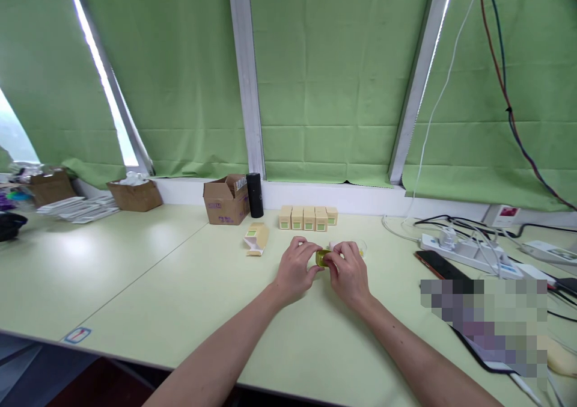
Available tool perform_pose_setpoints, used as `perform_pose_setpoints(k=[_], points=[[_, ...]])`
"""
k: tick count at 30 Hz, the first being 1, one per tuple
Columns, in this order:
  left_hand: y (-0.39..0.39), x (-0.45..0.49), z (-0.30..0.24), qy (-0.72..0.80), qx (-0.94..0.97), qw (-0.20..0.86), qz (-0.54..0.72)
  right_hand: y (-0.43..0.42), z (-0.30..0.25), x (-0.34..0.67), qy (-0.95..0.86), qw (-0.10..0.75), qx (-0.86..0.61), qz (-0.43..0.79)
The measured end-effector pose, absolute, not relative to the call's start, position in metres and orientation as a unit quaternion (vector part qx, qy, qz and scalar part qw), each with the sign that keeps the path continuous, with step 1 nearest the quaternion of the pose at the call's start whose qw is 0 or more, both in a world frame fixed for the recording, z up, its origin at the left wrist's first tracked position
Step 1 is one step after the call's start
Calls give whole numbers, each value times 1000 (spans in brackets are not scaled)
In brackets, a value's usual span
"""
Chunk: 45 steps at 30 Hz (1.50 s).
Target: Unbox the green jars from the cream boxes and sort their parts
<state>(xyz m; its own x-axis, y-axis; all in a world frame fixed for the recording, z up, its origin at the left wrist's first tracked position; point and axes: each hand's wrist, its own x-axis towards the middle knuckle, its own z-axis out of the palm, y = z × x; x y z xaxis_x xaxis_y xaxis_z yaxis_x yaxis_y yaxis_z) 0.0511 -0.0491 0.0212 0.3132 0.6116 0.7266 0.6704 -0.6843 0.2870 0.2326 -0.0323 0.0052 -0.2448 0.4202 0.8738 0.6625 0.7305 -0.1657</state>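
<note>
My left hand (296, 270) and my right hand (348, 273) meet over the pale green table (180, 275), fingers pinched together on a small green jar (321, 258) held between them. Just behind my right hand lies a small clear lid or dish (360, 248), partly hidden. A row of several small beige boxes with green labels (308, 217) stands farther back. One opened beige box (256, 239) lies on its side to the left of my hands.
An open cardboard carton (226, 200) and a black cylinder (255, 195) stand near the window ledge. At right are a power strip with cables (464, 252) and a dark phone (439, 266). More cartons (134, 194) and flat packets (79, 208) sit far left.
</note>
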Motion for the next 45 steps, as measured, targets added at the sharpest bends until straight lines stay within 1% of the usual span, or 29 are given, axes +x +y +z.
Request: perform_pose_setpoints(k=[18,22,30,33,37,43,45], points=[[-44,48,17,-425,-796,49,-428,-33,5,231,-776,518,-337,-127],[-39,42,14,-461,-771,41,-439,-37,8,230,-772,528,-329,-131],[-24,28,14,-569,-640,-13,-517,-26,6,237,-745,552,-364,-91],[-17,23,13,-598,-588,-42,-543,-13,5,235,-756,524,-385,-72],[-12,20,10,-610,-554,-71,-562,11,6,222,-787,456,-408,-75],[-13,19,11,-607,-547,-78,-571,46,1,191,-783,361,-500,-79],[-13,19,11,-606,-544,-81,-575,53,-3,182,-782,347,-511,-78]])
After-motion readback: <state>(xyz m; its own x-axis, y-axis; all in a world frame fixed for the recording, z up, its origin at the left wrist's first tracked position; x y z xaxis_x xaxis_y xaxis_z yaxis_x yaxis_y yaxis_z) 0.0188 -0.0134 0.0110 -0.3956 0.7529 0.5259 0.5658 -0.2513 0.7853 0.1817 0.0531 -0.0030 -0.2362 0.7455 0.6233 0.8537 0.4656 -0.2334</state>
